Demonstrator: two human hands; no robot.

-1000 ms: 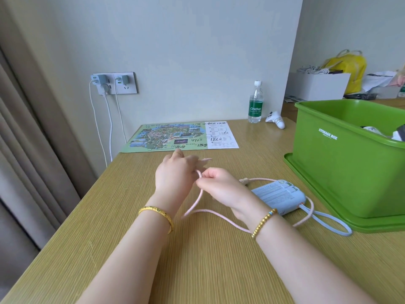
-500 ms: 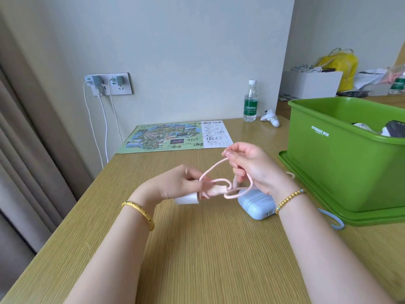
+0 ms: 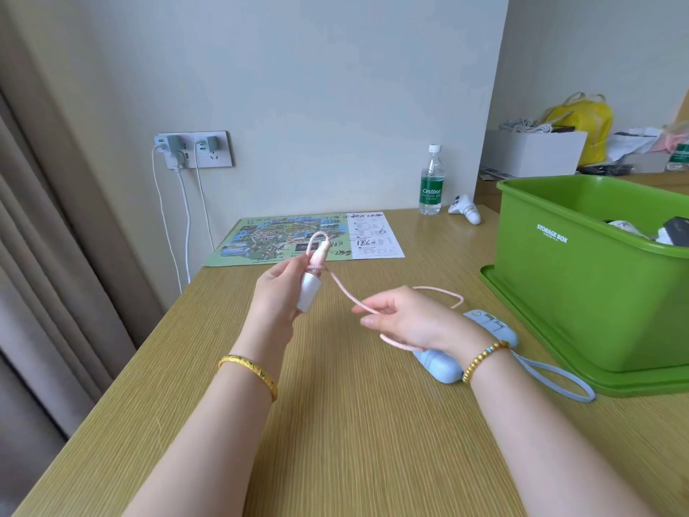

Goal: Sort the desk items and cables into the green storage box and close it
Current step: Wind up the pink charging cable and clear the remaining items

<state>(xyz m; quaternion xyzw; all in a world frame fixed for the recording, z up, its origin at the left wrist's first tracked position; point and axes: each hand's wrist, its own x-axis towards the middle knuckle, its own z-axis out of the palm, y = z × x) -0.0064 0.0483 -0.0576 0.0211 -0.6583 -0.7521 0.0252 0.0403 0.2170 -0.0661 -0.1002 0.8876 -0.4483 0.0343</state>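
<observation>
Your left hand is in the middle of the frame, and its fingers are curled around a small white plug and the folded end of a pink cable. A little loop of the cable sticks up above that hand. Your right hand is just to the right of it and a bit lower, and its fingers pinch the same cable farther along. The rest of the cable curves behind that hand and comes out again under it. A blue power bank lies flat on the table under your right wrist, and its blue strap makes a loop toward the right. The green storage box stands open at the right side of the frame, sitting on its green lid, with a few things already inside. Farther back on the table you can see a colorful map, a water bottle and a small white controller. On the wall at the upper left, chargers sit in a wall socket, and white wires hang down from them.
</observation>
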